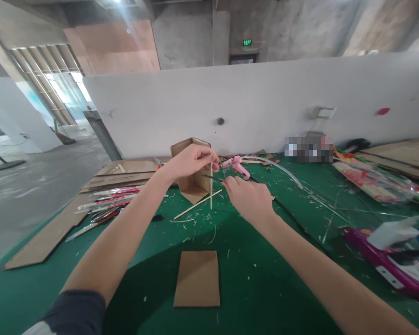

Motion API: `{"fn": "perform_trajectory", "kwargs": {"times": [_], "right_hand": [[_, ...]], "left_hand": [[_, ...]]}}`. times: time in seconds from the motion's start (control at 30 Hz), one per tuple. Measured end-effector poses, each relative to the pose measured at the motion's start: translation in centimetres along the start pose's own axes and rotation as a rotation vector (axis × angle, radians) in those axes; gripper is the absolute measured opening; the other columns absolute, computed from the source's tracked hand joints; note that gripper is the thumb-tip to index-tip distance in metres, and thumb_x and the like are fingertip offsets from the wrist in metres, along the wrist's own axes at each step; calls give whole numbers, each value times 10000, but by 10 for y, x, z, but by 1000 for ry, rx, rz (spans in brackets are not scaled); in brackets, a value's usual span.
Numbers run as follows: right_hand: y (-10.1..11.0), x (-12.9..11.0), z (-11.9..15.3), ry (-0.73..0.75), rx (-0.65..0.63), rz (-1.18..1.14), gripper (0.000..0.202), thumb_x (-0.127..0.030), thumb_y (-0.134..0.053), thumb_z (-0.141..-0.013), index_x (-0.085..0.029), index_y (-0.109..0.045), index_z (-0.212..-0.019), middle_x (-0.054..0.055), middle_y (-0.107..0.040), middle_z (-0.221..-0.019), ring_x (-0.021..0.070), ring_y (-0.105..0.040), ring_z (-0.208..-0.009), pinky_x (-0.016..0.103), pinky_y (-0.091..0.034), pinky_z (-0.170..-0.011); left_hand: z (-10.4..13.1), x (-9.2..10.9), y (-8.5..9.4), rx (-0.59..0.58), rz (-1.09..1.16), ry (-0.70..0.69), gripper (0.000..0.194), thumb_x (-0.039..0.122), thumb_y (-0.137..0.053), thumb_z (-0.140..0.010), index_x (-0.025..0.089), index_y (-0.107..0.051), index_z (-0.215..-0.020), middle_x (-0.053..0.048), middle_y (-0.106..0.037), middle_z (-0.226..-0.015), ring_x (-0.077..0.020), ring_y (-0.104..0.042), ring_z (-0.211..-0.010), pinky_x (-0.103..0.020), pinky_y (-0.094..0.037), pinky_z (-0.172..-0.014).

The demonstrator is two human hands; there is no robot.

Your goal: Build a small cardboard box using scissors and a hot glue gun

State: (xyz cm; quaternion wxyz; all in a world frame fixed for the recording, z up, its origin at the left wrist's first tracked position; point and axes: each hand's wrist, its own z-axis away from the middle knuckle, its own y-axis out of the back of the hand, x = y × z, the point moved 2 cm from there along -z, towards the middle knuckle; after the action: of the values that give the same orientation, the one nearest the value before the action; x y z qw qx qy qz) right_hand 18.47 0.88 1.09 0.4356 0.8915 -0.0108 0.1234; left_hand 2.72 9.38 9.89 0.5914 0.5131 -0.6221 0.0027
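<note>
My left hand [197,160] pinches the upper end of a thin wooden stick [211,190], which hangs upright. My right hand [249,197] is closed around a slim dark tool [214,178] that looks like a knife blade; its handle is hidden in the fingers. The tool's tip points left and crosses the stick, but whether it touches cannot be told. A second wooden stick [197,204] lies slanted on the green table just below. Behind my left hand stands an open cardboard box [192,186]. A pink glue gun [237,165] lies beyond my right hand.
A square cardboard piece [197,279] lies in front. Cardboard sheets [125,174] and wrapped packets [108,197] are at left, with scissors [104,214]. A purple power strip [380,260] sits at right; a black cable [296,223] runs nearby. Wood shavings dot the table. A white wall [265,102] stands behind.
</note>
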Motion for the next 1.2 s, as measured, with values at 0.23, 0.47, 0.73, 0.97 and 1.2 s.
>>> {"fn": "perform_trajectory", "kwargs": {"times": [0.23, 0.47, 0.73, 0.97, 1.2], "right_hand": [[-14, -3, 13, 76, -40, -29, 372, -314, -262, -992, -189, -585, -856, 29, -652, -716, 114, -583, -546, 298, -116, -478], [-7, 3, 5, 23, -15, -17, 406, -329, -218, -999, -194, -585, -890, 39, -664, -743, 123, -587, -574, 281, -111, -487], [-17, -3, 23, 135, -146, -57, 360, -309, -283, -989, -186, -592, -851, 39, -661, -732, 132, -600, -568, 293, -113, -481], [-11, 5, 9, 69, 11, -2, 351, -295, -259, -992, -196, -581, -895, 37, -661, -746, 132, -598, -596, 295, -96, -489], [-25, 1, 24, 163, -105, -48, 364, -305, -291, -985, -193, -594, -816, 28, -647, -696, 123, -565, -549, 286, -111, -489]], "left_hand": [[-2, -2, 2, 14, 13, 16, 230, 310, -483, -894, 126, -618, -868, -86, -701, -839, -149, -680, -809, -276, -541, -775], [-4, -4, -1, 0, 30, 0, 238, 328, -494, -889, 122, -613, -880, -91, -698, -845, -149, -678, -810, -284, -541, -787], [-4, -6, -1, 5, 73, 12, 220, 316, -512, -883, 126, -623, -880, -87, -699, -842, -153, -691, -797, -263, -558, -758], [-4, -4, -3, 12, 86, 9, 210, 317, -529, -872, 132, -629, -886, -83, -700, -840, -150, -691, -792, -262, -556, -759], [-8, -7, -4, 4, 101, -10, 219, 321, -533, -874, 124, -628, -860, -88, -691, -835, -162, -690, -797, -302, -548, -783]]}}
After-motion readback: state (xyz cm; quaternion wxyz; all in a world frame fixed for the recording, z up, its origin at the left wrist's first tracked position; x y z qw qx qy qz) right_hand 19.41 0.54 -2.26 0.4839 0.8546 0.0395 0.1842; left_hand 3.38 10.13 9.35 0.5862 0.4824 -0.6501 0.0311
